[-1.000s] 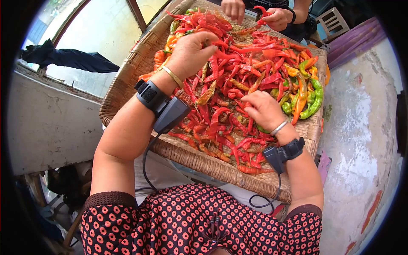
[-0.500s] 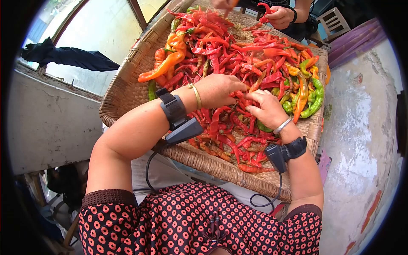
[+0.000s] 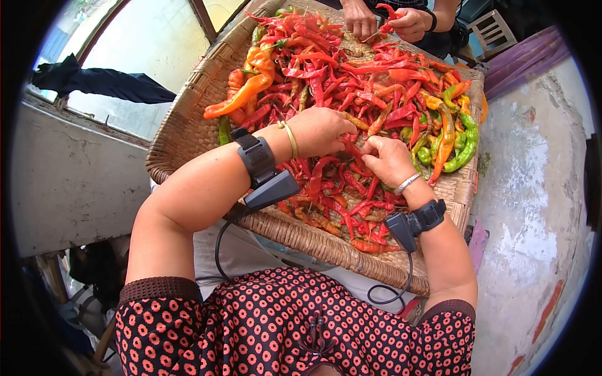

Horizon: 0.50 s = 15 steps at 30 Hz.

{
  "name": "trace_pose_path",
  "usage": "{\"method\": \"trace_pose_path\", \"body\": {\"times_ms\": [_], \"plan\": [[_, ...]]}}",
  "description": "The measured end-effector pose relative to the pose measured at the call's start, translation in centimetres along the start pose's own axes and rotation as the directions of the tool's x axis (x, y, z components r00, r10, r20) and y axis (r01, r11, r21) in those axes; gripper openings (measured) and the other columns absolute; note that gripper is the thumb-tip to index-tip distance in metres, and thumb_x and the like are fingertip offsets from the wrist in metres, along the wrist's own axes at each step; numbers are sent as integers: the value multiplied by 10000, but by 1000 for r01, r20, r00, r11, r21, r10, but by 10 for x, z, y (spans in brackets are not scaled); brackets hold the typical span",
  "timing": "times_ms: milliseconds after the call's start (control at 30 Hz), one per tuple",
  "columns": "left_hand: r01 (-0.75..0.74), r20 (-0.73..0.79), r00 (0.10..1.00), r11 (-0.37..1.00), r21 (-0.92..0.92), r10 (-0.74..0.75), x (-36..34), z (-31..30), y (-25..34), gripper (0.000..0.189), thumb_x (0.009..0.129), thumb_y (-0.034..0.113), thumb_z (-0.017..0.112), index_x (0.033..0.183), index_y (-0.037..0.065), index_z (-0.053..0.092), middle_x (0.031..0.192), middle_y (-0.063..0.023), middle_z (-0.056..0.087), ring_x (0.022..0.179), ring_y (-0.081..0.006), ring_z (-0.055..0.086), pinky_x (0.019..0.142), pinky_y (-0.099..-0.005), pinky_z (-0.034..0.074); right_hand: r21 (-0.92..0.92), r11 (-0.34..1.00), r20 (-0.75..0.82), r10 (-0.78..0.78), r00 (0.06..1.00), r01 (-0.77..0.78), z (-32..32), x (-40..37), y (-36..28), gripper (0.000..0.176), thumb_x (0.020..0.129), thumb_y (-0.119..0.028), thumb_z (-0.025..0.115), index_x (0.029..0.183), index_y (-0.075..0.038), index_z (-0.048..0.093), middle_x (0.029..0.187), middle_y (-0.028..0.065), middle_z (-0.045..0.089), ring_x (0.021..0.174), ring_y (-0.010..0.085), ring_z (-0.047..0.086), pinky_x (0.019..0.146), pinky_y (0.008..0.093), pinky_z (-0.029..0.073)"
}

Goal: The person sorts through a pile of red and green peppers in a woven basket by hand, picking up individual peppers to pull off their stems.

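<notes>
A wide heap of red chili peppers (image 3: 370,100) fills the woven basket before me. Over its near middle, my left hand (image 3: 321,131) has its fingers curled round one end of a red chili pepper (image 3: 352,149). My right hand (image 3: 390,161) pinches the other end with thumb and forefinger, close beside the left. The fingertips partly hide this pepper. Large orange peppers (image 3: 248,91) lie toward the left side. Green peppers (image 3: 465,147) are gathered by the right rim, next to some yellow-orange ones.
The woven basket (image 3: 351,258) has a raised braided rim. Across it, another person's hands (image 3: 407,24) hold a red pepper and reach into the heap. A dark folded umbrella (image 3: 106,84) is at the window on the left. A worn wall (image 3: 527,188) stands close on the right.
My right hand has drawn its fingers into a pinch and shifted slightly down. My left fingers have curled in more. The other person's hand has come down onto the heap.
</notes>
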<state>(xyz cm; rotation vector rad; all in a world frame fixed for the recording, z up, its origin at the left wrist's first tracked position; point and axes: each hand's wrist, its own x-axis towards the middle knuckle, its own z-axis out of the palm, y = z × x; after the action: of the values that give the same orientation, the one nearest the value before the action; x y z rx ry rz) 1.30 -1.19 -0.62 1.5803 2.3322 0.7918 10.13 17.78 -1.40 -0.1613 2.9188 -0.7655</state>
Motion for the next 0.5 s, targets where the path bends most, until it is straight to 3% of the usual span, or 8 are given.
{"method": "trace_pose_path", "body": {"times_ms": [33, 100, 133, 200, 233, 333, 367, 500], "plan": [[0, 0, 1000, 1000, 0, 0, 0, -1, 2, 354, 687, 147, 641, 1022, 53, 577, 848, -139, 579, 806, -317, 573, 732, -384, 469, 0, 1000, 0, 0, 1000, 0, -3, 0, -1, 122, 679, -187, 602, 765, -101, 610, 750, 83, 625, 726, 264, 604, 669, 399, 440], [23, -223, 974, 1000, -1, -23, 1, -1, 7, 357, 729, 125, 636, 1061, 27, 547, 882, -108, 600, 800, -247, 602, 726, -347, 484, 92, 994, -84, 60, 995, -52, -15, 0, -6, 107, 674, -181, 586, 736, -96, 607, 729, 96, 619, 681, 275, 601, 619, 372, 469], [26, -224, 974, 1000, -2, -25, 3, 1, 7, 357, 729, 125, 636, 1061, 27, 547, 882, -108, 600, 800, -247, 602, 726, -347, 484, 151, 988, -145, 55, 988, -33, -20, 0, -7, 82, 684, -130, 598, 736, -67, 603, 703, 81, 619, 618, 212, 602, 584, 316, 470], [-16, -342, 918, 845, -534, -199, 8, 3, 5, 351, 789, 133, 624, 1095, -3, 517, 939, -61, 610, 826, -141, 598, 708, -282, 494, 502, 865, -197, 126, 972, -10, -26, 1, -7, 47, 715, -60, 603, 752, -32, 597, 670, 29, 605, 600, 100, 566, 564, 248, 450], [13, -211, 947, 682, -731, -244, 9, 2, 3, 343, 817, 147, 617, 1101, -15, 512, 976, -37, 603, 850, -76, 562, 689, -242, 497, 633, 774, -186, 163, 969, -8, -30, 0, -12, 34, 756, -22, 601, 786, -9, 591, 686, -19, 576, 632, 32, 512, 564, 202, 425], [145, 6, 971, 567, -811, -239, 8, -2, 10, 344, 815, 183, 625, 1099, 15, 528, 938, -31, 608, 818, -64, 561, 620, -221, 490, 778, 628, -171, 163, 972, 31, -33, -3, -24, 40, 781, -36, 600, 815, -18, 589, 715, -29, 573, 639, 29, 506, 571, 200, 424], [164, 22, 966, 547, -821, -258, 6, -3, 15, 269, 822, 207, 618, 1019, 31, 566, 824, -16, 615, 729, -51, 564, 560, -203, 459, 798, 602, -152, 138, 979, 39, -31, -4, -25, 57, 788, -46, 604, 835, -16, 592, 726, -24, 576, 650, 32, 507, 585, 198, 423], [165, 65, 967, 411, -897, -245, 5, -6, 30, 178, 841, 218, 590, 813, 43, 576, 618, 4, 575, 557, -60, 548, 509, -189, 411, 714, 695, -127, 17, 992, 80, -26, -7, -27, 97, 779, -53, 602, 868, -14, 599, 730, 13, 592, 668, 69, 526, 620, 223, 433]]}}
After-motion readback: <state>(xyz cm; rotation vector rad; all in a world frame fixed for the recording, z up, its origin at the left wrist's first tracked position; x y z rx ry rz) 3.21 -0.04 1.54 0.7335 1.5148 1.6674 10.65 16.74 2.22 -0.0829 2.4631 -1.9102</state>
